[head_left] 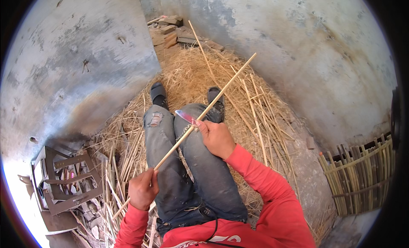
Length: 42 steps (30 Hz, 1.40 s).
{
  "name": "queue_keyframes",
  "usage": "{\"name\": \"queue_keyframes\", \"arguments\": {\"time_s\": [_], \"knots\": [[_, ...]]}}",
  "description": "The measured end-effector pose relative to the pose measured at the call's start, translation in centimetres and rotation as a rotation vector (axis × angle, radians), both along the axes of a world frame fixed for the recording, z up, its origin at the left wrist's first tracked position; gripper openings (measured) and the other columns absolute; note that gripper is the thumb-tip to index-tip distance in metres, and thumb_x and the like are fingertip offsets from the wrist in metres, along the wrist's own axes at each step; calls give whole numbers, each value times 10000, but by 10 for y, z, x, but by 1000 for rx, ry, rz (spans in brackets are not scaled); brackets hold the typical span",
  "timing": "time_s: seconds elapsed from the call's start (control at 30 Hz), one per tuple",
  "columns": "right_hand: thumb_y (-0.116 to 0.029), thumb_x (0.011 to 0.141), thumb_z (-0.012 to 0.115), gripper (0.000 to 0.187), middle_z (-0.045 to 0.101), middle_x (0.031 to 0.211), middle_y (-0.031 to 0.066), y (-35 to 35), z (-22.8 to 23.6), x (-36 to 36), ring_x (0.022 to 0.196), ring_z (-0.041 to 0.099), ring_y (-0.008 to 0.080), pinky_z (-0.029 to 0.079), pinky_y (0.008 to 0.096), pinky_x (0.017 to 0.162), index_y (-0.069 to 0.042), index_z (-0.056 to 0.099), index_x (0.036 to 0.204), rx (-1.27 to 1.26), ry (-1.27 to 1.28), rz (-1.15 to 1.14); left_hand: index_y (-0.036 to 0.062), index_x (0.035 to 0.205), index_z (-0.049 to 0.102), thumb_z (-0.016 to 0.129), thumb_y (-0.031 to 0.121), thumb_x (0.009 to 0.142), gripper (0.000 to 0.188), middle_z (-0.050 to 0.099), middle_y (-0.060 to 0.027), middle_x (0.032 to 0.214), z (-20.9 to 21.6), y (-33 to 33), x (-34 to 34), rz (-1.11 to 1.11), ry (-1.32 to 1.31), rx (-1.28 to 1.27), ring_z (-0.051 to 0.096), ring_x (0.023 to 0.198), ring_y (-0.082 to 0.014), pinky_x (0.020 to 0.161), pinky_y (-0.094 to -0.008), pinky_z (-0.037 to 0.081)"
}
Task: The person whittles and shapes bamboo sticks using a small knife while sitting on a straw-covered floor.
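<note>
left hand (143,190) clamped on cane stick (204,112) low end | right hand (217,138) gripping knife (185,116), blade on stick above knees | stick slants across lap | best: shallow blade angle; cut away from body; straw floor (238,90)

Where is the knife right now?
In the head view the knife is near the middle, in the right hand, its blade against the long stick above the knees.
</note>
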State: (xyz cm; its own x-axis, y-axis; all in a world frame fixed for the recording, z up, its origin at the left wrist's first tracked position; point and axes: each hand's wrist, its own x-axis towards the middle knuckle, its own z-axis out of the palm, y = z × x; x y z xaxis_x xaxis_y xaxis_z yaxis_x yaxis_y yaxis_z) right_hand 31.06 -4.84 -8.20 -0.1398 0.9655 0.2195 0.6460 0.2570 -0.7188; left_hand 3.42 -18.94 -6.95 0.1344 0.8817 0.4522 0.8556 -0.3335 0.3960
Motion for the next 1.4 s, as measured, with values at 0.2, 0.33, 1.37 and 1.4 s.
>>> {"name": "queue_keyframes", "arguments": {"time_s": [0.2, 0.33, 1.37, 1.4], "knots": [[-335, 1076, 547, 410, 598, 630, 238, -3, -1, 8, 548, 621, 402, 449, 447, 506, -1, 746, 948, 85, 88, 60, 3, 941, 698, 746, 24, 883, 78, 618, -145, 658, 1, -3, -4, 0, -93, -118, 602, 512, -308, 486, -401, 433], [-384, 1074, 515, 473, 629, 668, 253, 27, 2, 27, 631, 643, 469, 491, 542, 567, -31, 711, 827, 103, 49, -143, 0, 924, 706, 733, 8, 881, 51, 597, -133, 630, 10, -29, -44, -1, -37, -172, 578, 477, -276, 466, -388, 419], [-415, 1060, 549, 504, 616, 676, 271, -8, 1, 9, 627, 638, 465, 477, 525, 560, 3, 740, 854, -64, 68, 49, 61, 935, 701, 771, 81, 872, 96, 573, -99, 628, 11, -23, -35, 18, 146, -2, 550, 473, -301, 446, -417, 411], [-408, 1059, 555, 491, 612, 670, 269, -13, -1, 7, 606, 632, 445, 475, 506, 558, 4, 740, 868, -63, 50, 23, 57, 936, 701, 768, 78, 876, 93, 576, -104, 629, 11, -18, -28, 12, 122, -15, 552, 476, -306, 449, -421, 414]]}}
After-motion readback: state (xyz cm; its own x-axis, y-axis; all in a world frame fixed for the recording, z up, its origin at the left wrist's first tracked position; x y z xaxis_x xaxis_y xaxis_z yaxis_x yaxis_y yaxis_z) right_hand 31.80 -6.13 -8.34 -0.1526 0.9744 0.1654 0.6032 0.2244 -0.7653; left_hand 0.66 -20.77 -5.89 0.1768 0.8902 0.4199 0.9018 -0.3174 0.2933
